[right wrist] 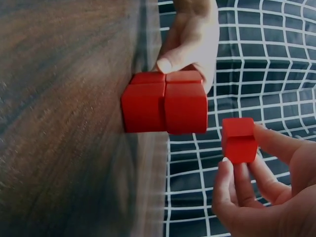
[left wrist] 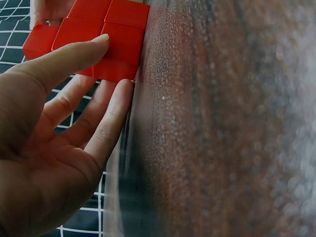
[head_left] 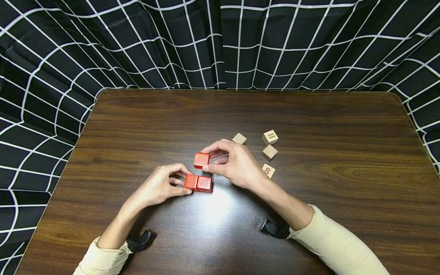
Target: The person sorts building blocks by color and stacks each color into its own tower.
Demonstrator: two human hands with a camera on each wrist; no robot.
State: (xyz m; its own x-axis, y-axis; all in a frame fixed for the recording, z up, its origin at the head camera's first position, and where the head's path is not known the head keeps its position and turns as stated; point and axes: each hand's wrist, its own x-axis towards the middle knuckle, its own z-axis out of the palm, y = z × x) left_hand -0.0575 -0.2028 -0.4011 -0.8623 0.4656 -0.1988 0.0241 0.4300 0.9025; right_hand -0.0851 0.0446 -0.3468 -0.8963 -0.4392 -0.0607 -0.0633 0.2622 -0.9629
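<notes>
Spread just to its width, our left hand (head_left: 159,186) clasps a red stack (head_left: 198,183); at the stack's twelve o'clock, our right hand (head_left: 235,163) pinches a single red cube (head_left: 201,160), apart from it. Farther off, around two o'clock, we see four wooden cubes (head_left: 269,152) on the brown table (head_left: 337,175).

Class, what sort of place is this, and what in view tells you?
Probably a staged filming spot: gridded curtains hang behind and beside a wooden table, and black devices sit at both wrists.
</notes>
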